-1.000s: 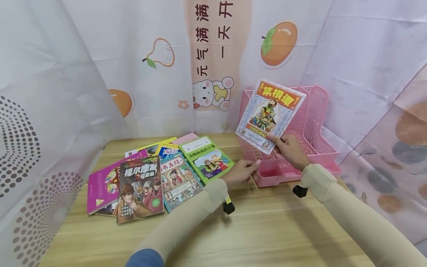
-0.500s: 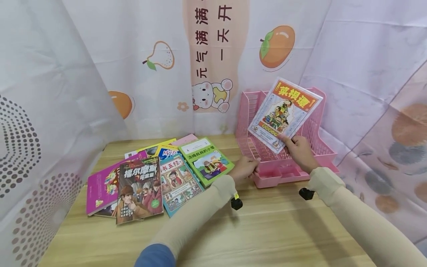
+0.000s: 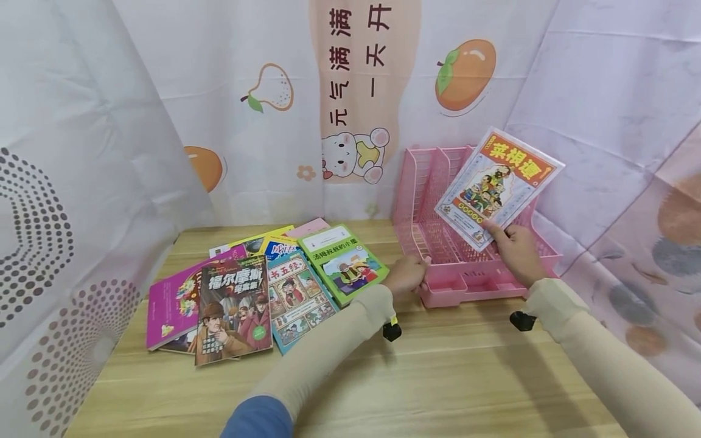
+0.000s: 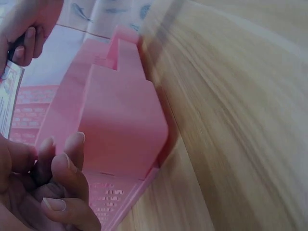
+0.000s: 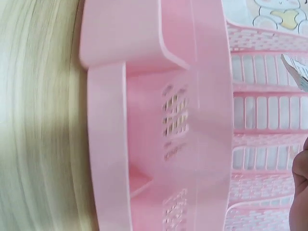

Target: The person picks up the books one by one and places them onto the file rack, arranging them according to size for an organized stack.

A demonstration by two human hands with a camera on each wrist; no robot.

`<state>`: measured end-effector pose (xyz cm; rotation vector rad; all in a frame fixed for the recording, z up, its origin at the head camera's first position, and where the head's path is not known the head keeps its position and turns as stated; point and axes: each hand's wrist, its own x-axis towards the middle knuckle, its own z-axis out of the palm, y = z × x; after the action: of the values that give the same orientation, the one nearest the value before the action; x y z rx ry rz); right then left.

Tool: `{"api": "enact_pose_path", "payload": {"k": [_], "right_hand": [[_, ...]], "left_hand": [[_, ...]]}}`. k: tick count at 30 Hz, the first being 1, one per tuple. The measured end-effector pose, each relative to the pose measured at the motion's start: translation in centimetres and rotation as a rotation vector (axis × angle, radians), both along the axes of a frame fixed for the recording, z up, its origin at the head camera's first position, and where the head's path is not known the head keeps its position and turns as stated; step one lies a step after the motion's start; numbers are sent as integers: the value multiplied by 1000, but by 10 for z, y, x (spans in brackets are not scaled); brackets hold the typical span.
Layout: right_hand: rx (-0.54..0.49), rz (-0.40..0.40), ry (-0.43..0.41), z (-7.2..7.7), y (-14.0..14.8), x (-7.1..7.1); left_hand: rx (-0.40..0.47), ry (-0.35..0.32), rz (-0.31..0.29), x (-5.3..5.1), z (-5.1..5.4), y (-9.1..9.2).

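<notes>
My right hand [image 3: 516,252] pinches the lower corner of a comic book [image 3: 498,190], thumb on its front cover. The book has a white and orange cover with cartoon figures. It is tilted, held up above the right part of a pink plastic book rack [image 3: 465,292]. My left hand [image 3: 404,277] grips the rack at its left front corner, with curled fingers [image 4: 70,175] against the pink wall in the left wrist view. The rack has upright dividers and small front trays. In the right wrist view only a bit of my right hand [image 5: 301,183] shows at the edge.
Several books lie overlapping on the wooden table [image 3: 350,377] at the left, among them a green book [image 3: 345,264], a blue comic book [image 3: 298,298], a brown detective book [image 3: 234,310] and a purple book [image 3: 170,307]. Printed curtains [image 3: 263,152] stand behind and at the sides.
My right hand has carried the comic book to the right across the rack, uncovering the rack's left slots. My left hand has stayed at the rack's left front corner.
</notes>
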<state>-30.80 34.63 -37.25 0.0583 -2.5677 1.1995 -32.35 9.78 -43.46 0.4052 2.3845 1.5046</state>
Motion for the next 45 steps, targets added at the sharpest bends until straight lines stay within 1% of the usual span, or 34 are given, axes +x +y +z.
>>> {"api": "enact_pose_path", "payload": {"k": [2, 4, 7, 10, 14, 17, 21, 25, 30, 37, 41, 45], "right_hand": [[8, -18, -14, 0, 6, 1], [12, -28, -26, -1, 13, 2], [12, -36, -40, -2, 23, 2], [45, -81, -32, -2, 32, 2], [97, -140, 8, 0, 44, 1], [112, -175, 41, 2, 53, 0], [132, -235, 64, 3, 67, 1], [138, -262, 44, 3, 81, 3], [156, -306, 14, 2, 97, 7], [162, -360, 21, 3, 120, 5], [206, -388, 17, 1, 126, 6], [266, -402, 11, 0, 128, 6]], "left_hand": [[-50, 16, 12, -2, -1, 1], [-91, 29, 12, -2, -2, 1], [-125, 42, -9, 0, -2, 3], [-153, 57, -45, 3, 1, 3], [-158, 49, -75, 4, 5, 3], [-155, 31, -85, 2, 5, 3], [-147, 7, -106, -3, 5, 5], [-157, -6, -120, -5, 5, 5], [-195, 8, -131, -6, 5, 2], [-202, 7, -133, -9, 6, -3], [-217, 25, -134, -10, 6, -7], [-255, 56, -135, -11, 6, -11]]}}
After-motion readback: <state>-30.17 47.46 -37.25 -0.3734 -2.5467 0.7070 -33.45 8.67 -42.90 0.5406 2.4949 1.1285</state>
